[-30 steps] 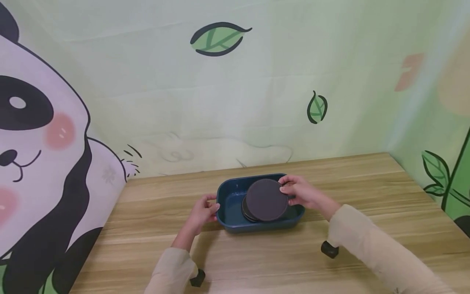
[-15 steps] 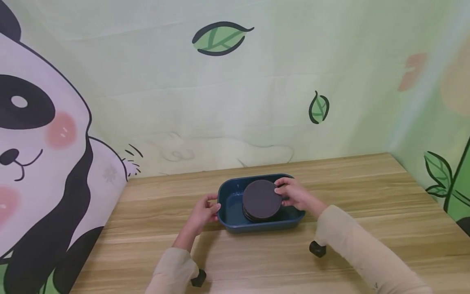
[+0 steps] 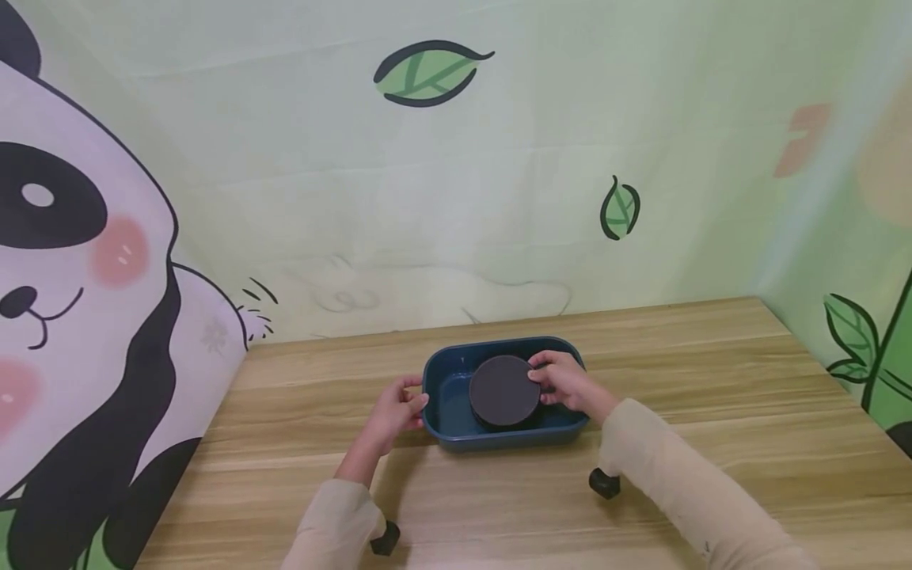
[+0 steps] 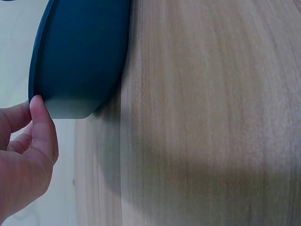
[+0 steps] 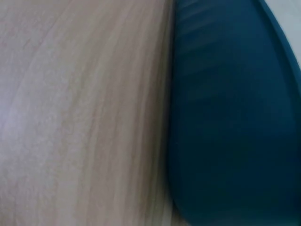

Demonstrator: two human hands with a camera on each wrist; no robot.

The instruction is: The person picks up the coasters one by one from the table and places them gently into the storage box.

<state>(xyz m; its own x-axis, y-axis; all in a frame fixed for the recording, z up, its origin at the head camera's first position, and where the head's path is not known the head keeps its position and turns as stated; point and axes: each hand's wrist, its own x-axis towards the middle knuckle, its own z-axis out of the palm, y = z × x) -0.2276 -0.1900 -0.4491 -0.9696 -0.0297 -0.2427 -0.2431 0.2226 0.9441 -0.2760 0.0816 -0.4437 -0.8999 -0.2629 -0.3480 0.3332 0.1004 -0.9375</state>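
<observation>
A dark blue rectangular tray (image 3: pixel 445 427) with rounded corners stands on the wooden table. My left hand (image 3: pixel 392 410) pinches its left rim, thumb on the near side and fingers behind, as the left wrist view also shows at the tray wall (image 4: pixel 80 56). Inside the tray, a round black coaster (image 3: pixel 504 390) lies low, covering the other coasters beneath it. My right hand (image 3: pixel 566 381) pinches this coaster by its right edge. In the right wrist view only the tray's outer side (image 5: pixel 230 113) and the table appear; the hand is out of sight there.
The wood-grain table (image 3: pixel 342 364) extends around the tray on all sides. Behind it hangs a pale green cloth backdrop (image 3: pixel 499 158) with a panda and leaves. A small black wrist device (image 3: pixel 604 483) hangs below the right sleeve, another (image 3: pixel 385 538) below the left.
The right hand has moved left and down with the coaster, bringing it from a tilted position above the others to lie over them. The left hand and the tray stay put.
</observation>
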